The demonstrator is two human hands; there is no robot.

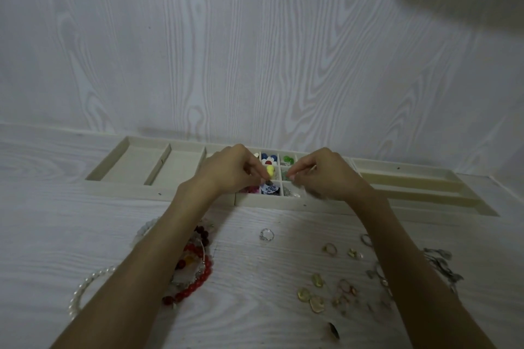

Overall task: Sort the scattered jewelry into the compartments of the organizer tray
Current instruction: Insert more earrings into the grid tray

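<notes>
Organizer tray (133, 163): cream, long, shallow, set flat against the wall at 12 o'clock. Small center compartments hold blue, red and white beads (268, 159), green beads (288, 159) and a yellow piece (270, 169). Loose jewelry lies on the table: red bead bracelet (198, 282) at 7 o'clock, pearl bracelet (82, 290) left of it, silver ring (266, 234) near center, amber pieces (313, 296) at 5 o'clock

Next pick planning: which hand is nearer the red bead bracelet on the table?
Left. The left hand is over the tray, above the red bead bracelet; the right hand is farther right.
</notes>
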